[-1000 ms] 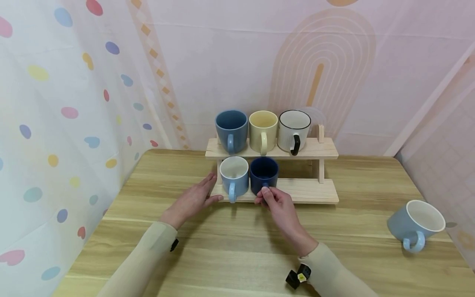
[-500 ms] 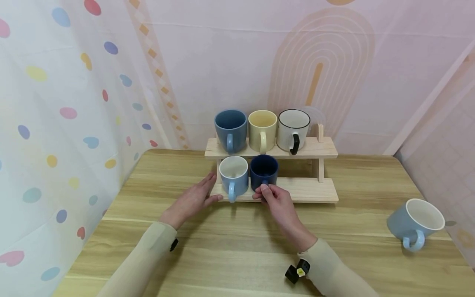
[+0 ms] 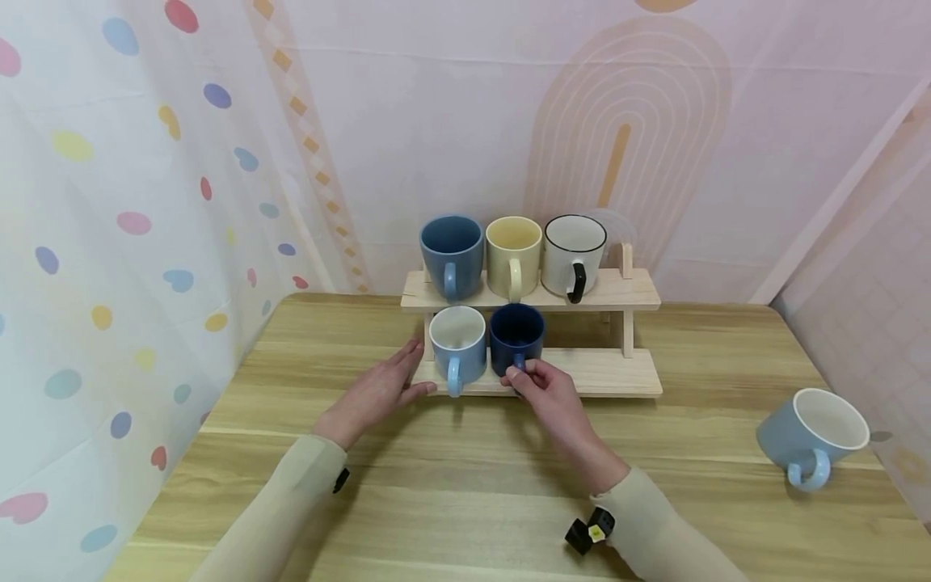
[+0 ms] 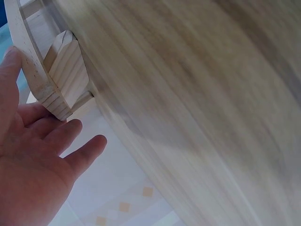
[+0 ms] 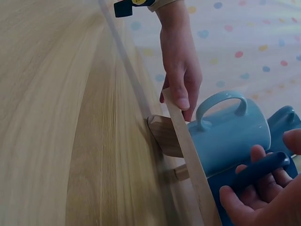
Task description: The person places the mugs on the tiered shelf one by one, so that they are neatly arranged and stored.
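A two-tier wooden rack (image 3: 607,373) holds mugs on both shelves. At its lower shelf my right hand (image 3: 553,400) has its fingers curled round the handle of a navy mug (image 3: 512,335), which stands upright; the right wrist view shows the fingers behind the dark handle (image 5: 261,170) and the thumb near its end. Left of it on the same shelf is a light blue mug (image 3: 465,360) with a white inside. My left hand (image 3: 369,400) lies at the rack's left end, fingers straight and thumb by the shelf's front edge; its palm and fingers (image 4: 63,136) also show in the left wrist view.
On the upper shelf stand a blue mug (image 3: 454,263), a cream mug (image 3: 505,259) and a white mug (image 3: 563,263) with a black handle. Another light blue mug (image 3: 789,432) lies tilted on the wooden table (image 3: 451,501) at the far right. A patterned curtain (image 3: 436,145) hangs behind.
My right thumb and fingers have shifted slightly on the navy mug's handle, so more of the handle shows. The left hand stays at the rack's end.
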`<action>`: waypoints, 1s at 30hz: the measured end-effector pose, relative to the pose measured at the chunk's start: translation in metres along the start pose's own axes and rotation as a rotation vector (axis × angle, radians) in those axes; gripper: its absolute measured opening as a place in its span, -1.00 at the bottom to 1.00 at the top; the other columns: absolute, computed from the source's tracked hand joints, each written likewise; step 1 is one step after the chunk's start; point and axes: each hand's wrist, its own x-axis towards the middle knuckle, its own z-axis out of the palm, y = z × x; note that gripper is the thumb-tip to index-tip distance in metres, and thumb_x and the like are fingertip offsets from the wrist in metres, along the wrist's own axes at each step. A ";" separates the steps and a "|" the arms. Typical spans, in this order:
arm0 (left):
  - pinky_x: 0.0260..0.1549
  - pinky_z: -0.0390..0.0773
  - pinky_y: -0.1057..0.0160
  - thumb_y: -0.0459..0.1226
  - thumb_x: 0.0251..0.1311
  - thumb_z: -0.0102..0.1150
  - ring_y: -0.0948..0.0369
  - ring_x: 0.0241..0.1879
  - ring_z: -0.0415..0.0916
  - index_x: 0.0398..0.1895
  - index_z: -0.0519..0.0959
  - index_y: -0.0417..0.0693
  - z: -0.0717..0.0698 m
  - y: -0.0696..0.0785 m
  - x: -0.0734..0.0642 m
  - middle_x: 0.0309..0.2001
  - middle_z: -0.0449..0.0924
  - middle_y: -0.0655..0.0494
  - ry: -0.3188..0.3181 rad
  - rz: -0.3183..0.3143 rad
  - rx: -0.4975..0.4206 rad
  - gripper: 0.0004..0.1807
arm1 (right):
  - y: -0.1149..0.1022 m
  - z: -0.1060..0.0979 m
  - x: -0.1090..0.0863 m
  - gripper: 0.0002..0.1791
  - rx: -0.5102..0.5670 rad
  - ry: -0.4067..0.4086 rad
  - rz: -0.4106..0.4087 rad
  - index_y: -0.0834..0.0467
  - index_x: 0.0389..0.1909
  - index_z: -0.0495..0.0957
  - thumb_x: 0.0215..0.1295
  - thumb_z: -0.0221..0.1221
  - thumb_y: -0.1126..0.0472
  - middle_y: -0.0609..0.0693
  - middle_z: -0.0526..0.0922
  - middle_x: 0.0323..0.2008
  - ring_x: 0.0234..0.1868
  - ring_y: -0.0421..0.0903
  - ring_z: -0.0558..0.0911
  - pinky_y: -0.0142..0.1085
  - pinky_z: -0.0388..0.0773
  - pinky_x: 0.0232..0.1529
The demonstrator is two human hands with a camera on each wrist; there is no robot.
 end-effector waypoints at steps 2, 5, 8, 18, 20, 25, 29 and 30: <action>0.36 0.35 -0.22 0.10 0.44 0.19 -0.26 0.46 0.25 0.60 0.11 -0.33 0.000 0.000 0.000 0.58 0.06 -0.32 0.000 0.001 0.000 -0.07 | -0.001 -0.002 -0.002 -0.76 -0.021 -0.004 -0.010 0.33 -0.06 0.63 0.53 0.20 0.19 0.16 0.77 -0.08 0.04 0.04 0.67 -0.37 0.59 0.09; 0.36 0.35 -0.22 0.09 0.44 0.19 -0.26 0.46 0.25 0.59 0.11 -0.35 0.000 0.000 0.001 0.58 0.06 -0.34 0.003 0.006 0.003 -0.07 | -0.002 -0.006 -0.005 -0.73 -0.055 -0.012 -0.020 0.33 0.03 0.63 0.52 0.21 0.21 0.19 0.75 0.01 0.07 0.03 0.68 -0.43 0.58 0.07; 0.35 0.36 -0.22 0.09 0.45 0.17 -0.27 0.45 0.26 0.58 0.12 -0.36 0.001 -0.001 0.001 0.57 0.08 -0.35 0.005 0.009 0.009 -0.08 | -0.003 -0.010 -0.009 -0.70 -0.087 -0.016 -0.030 0.33 0.09 0.62 0.51 0.23 0.21 0.21 0.73 0.06 0.10 0.01 0.67 -0.39 0.57 0.11; 0.35 0.36 -0.22 0.09 0.46 0.16 -0.27 0.45 0.26 0.57 0.15 -0.38 0.002 -0.002 0.000 0.57 0.09 -0.36 0.009 0.016 0.004 -0.09 | -0.009 -0.037 -0.026 -0.65 -0.265 -0.026 -0.115 0.23 0.17 0.60 0.54 0.20 0.10 0.14 0.66 0.17 0.23 0.00 0.62 -0.04 0.50 0.32; 0.35 0.36 -0.22 0.09 0.46 0.17 -0.27 0.46 0.25 0.57 0.15 -0.38 0.002 -0.002 0.000 0.57 0.09 -0.36 0.010 0.015 0.003 -0.09 | -0.012 -0.044 -0.029 -0.66 -0.293 -0.026 -0.144 0.22 0.18 0.59 0.55 0.18 0.11 0.15 0.66 0.17 0.23 -0.01 0.63 -0.04 0.50 0.32; 0.36 0.36 -0.21 0.08 0.45 0.19 -0.26 0.46 0.26 0.57 0.16 -0.39 0.003 -0.002 0.000 0.56 0.09 -0.36 0.015 0.018 0.005 -0.10 | -0.019 -0.061 -0.037 -0.66 -0.379 0.008 -0.213 0.17 0.17 0.60 0.56 0.18 0.07 0.07 0.68 0.15 0.16 -0.05 0.65 -0.26 0.56 0.22; 0.36 0.35 -0.20 0.08 0.46 0.18 -0.26 0.46 0.25 0.57 0.16 -0.38 0.003 -0.003 0.001 0.57 0.09 -0.35 0.019 0.021 0.004 -0.10 | -0.026 -0.075 -0.045 -0.66 -0.462 0.051 -0.267 0.13 0.19 0.61 0.57 0.17 0.05 -0.01 0.69 0.15 0.13 -0.05 0.66 -0.36 0.56 0.14; 0.36 0.35 -0.21 0.08 0.46 0.18 -0.26 0.46 0.24 0.57 0.16 -0.39 0.003 -0.003 0.001 0.57 0.08 -0.35 0.020 0.023 0.006 -0.10 | -0.028 -0.078 -0.047 -0.65 -0.479 0.062 -0.279 0.13 0.21 0.61 0.57 0.16 0.06 -0.01 0.69 0.16 0.15 -0.03 0.66 -0.31 0.56 0.16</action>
